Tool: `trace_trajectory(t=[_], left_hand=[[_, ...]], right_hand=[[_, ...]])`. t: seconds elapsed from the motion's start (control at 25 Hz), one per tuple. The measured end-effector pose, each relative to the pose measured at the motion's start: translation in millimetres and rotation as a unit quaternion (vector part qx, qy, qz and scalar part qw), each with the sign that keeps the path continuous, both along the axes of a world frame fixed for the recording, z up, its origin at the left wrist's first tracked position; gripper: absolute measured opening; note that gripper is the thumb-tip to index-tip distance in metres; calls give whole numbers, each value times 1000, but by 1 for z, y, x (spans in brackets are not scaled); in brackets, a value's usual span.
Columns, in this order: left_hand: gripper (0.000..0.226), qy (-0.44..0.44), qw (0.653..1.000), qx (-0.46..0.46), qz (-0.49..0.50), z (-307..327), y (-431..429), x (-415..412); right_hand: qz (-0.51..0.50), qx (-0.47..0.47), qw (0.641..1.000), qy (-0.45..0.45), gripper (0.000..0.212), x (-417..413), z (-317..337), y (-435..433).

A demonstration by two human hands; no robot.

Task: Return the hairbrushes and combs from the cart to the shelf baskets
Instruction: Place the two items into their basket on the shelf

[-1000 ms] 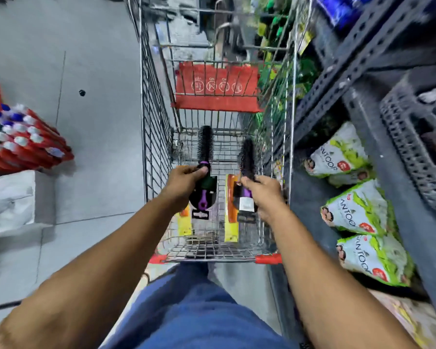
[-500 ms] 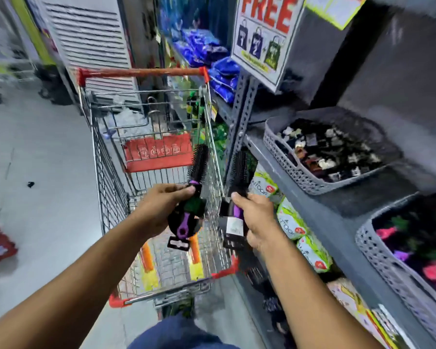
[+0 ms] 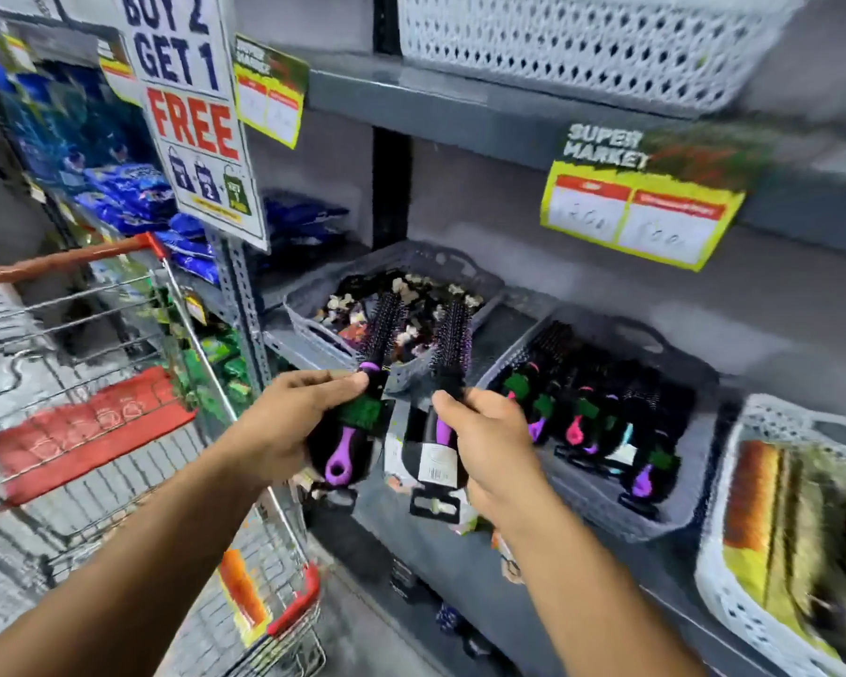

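- Right now I see a grey basket (image 3: pixel 606 510) on the shelf (image 3: pixel 484 554), packed with round hairbrushes whose handles show purple, pink and green.
- Left of that grey basket sits a second grey basket (image 3: pixel 313 305) heaped with small hair clips, dark and pale mixed.
- Right of the grey basket stands a white lattice basket (image 3: pixel 733 603) holding yellow and orange packs, too blurred for me to name.
- Above the grey basket, on the upper shelf, rests another white basket (image 3: pixel 558 46); its contents are hidden.
- Further left of the grey basket, the wire cart (image 3: pixel 118 432) still carries orange-and-yellow packs at its near end.
- My left hand (image 3: pixel 284 422) is clenched around a round brush (image 3: pixel 362 393), black bristles up, purple-and-black handle, hang tag below.
- My right hand (image 3: pixel 489 447) grips a matching brush (image 3: pixel 448 364) with a white label, just left of the grey basket, in the air.
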State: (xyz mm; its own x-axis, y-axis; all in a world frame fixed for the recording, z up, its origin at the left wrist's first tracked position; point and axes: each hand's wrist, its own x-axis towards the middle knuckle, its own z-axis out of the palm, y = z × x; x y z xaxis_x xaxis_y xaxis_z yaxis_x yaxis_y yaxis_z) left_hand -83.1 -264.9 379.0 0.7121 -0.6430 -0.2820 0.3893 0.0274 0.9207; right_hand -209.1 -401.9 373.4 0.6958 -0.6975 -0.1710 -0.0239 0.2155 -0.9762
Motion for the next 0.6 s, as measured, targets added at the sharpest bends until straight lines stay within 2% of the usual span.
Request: trace_trajectory(t=[0.12, 0.24, 0.36, 0.4, 0.44, 0.48, 0.52, 0.6], left_hand=[[11, -20, 999, -2, -38, 11, -58, 3], [10, -25, 996, -3, -84, 24, -119, 2], [12, -34, 989, -12, -140, 30, -177, -3], [9, -50, 986, -7, -156, 30, -194, -6], [6, -67, 984, 2, -165, 26, -206, -12], [13, -88, 980, 21, -179, 24, -221, -17], [21, -111, 975, 39, -187, 16, -234, -23], [16, -160, 965, 69, -196, -1, -254, -35]], right_hand=[[-68, -66, 995, -8, 12, -20, 13, -35], [-139, -122, 982, 32, 17, -37, 23, -75], [-215, -144, 964, 66, 10, -45, 24, -116], [-238, -143, 957, 82, 12, -46, 23, -128], [-248, -138, 953, 104, 24, -47, 17, -138], [-257, -137, 948, 125, 33, -49, 14, -148], [-259, -145, 944, 147, 34, -53, 10, -155], [-259, -167, 933, 188, 21, -59, 0, -164]])
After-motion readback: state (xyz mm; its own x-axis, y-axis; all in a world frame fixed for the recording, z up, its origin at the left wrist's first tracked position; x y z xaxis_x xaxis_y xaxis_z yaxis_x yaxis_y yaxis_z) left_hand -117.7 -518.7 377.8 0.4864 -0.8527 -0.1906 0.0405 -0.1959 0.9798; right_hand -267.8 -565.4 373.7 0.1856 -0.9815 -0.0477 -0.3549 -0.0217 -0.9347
